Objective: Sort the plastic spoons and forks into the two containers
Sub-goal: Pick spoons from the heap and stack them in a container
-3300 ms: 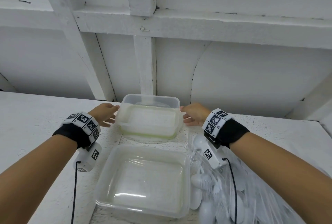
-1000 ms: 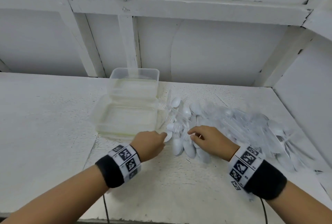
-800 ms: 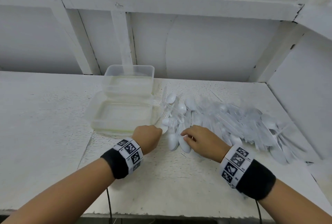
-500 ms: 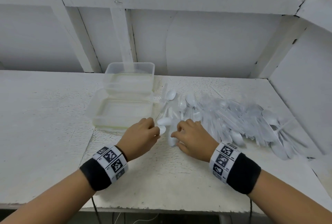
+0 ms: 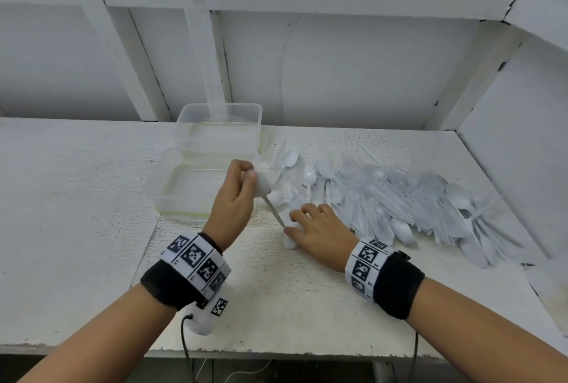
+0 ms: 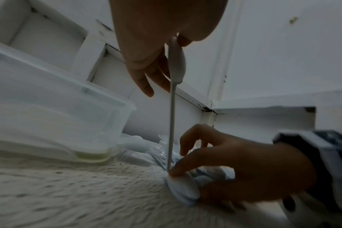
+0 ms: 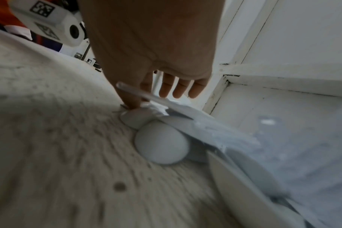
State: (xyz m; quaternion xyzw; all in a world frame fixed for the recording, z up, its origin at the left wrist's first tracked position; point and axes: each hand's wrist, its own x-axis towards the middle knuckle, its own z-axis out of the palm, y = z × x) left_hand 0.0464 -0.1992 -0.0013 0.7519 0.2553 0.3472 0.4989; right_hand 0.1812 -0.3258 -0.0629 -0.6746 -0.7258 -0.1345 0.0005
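My left hand [image 5: 249,179] is raised beside the near clear container [image 5: 159,189] and pinches a white spoon [image 5: 263,188] by its bowl. In the left wrist view that spoon [image 6: 177,61] hangs handle down from the left hand [image 6: 174,44]. My right hand [image 5: 302,220] arches over the near end of the cutlery pile [image 5: 399,198], thumb down on a white spoon [image 5: 289,242]. In the right wrist view the right hand [image 7: 146,98] has loose fingers, and its thumb presses a spoon bowl [image 7: 135,119]. The far container [image 5: 219,124] stands behind the near one.
The white tabletop [image 5: 76,198] stretches left of the containers. A white wall with beams runs behind, and a side wall [image 5: 522,152] boxes in the pile on the right. Clear forks and white spoons lie mixed. The table's front edge [image 5: 276,349] is close to me.
Since half a second ago my left hand has lifted a white spoon off the pile's edge, up and towards the near container. My right hand has stayed low on the pile.
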